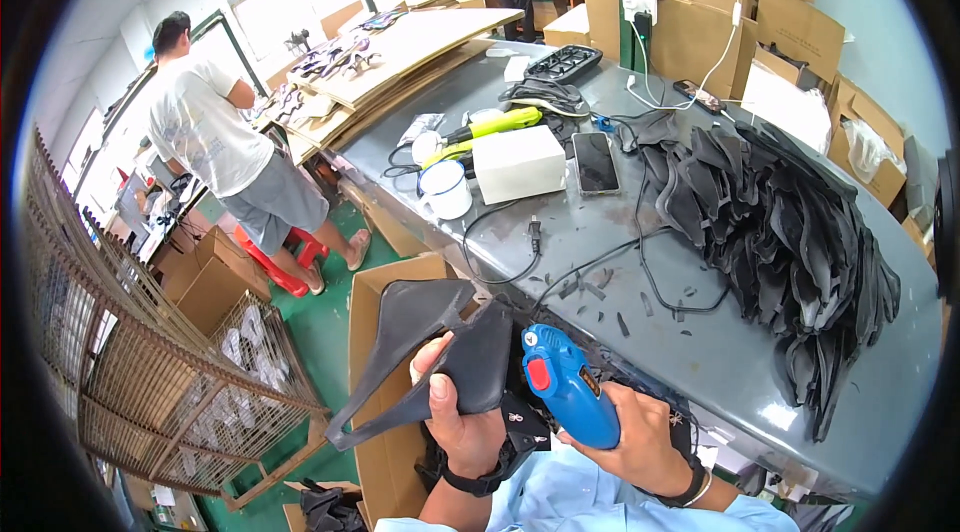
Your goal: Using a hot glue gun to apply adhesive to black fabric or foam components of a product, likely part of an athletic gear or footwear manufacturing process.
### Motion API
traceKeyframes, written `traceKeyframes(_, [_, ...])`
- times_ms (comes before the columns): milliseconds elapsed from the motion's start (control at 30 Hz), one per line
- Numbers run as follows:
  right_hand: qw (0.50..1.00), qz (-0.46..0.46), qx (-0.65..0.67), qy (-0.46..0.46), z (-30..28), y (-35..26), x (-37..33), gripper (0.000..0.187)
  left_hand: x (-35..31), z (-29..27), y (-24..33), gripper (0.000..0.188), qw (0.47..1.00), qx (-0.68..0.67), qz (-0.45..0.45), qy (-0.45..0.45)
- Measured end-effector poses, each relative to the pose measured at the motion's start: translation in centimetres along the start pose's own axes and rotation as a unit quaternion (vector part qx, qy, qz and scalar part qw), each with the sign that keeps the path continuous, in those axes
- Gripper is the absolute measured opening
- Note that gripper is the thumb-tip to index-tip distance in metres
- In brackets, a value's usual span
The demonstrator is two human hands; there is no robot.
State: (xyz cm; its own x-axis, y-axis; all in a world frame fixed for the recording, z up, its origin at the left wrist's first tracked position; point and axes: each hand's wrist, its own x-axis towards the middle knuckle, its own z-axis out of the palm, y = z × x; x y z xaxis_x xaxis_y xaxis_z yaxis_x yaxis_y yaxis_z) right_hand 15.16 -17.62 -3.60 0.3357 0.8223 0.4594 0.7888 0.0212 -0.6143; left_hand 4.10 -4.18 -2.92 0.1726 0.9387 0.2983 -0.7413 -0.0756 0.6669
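My left hand is closed on a black moulded piece with two long tapering arms, lifted over an open cardboard box. In my right hand is a blue handheld power tool with a red button, its head close beside the black piece. Whether the tool touches the piece cannot be made out. A large heap of similar black pieces lies on the right of the grey table. Small black scraps are scattered on the table in front of me.
A white enamel mug, a white box, a phone and loose cables lie on the table. The cardboard box stands below my left hand. Wire racks are at left; two people work farther off.
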Motion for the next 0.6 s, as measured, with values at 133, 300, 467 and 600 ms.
traceKeyframes(133, [0.999,-0.018,0.01,0.031,0.0,0.0,0.4,0.056,0.4,-1.3,-0.3,0.046,1.0,0.006,-0.002,0.002])
traceKeyframes(300, [1.0,-0.022,0.01,0.01,-0.3,0.2,0.2,0.057,2.2,-2.2,2.6,0.043,0.987,0.113,-0.045,-0.103])
traceKeyframes(467, [0.999,-0.033,-0.034,-0.006,-0.6,0.4,-0.1,0.059,4.6,-1.1,6.0,0.038,0.975,0.116,-0.17,-0.079])
traceKeyframes(600, [0.997,-0.045,-0.058,-0.018,0.2,0.9,-0.9,0.058,5.3,-0.5,7.8,0.037,0.965,0.149,-0.2,-0.081])
